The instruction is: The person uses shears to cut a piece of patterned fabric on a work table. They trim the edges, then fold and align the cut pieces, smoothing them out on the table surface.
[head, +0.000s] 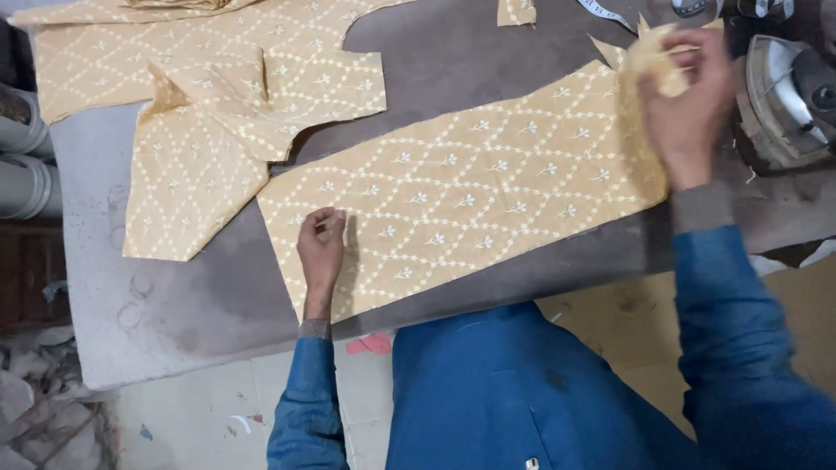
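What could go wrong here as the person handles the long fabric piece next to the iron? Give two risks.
1. The right hand lifts the fabric piece by its end close to the iron; if the iron is hot, hand or cloth might get scorched.
2. The left hand presses only the near corner, and the fabric's lower edge lies at the table edge, so the piece may shift or slip off.
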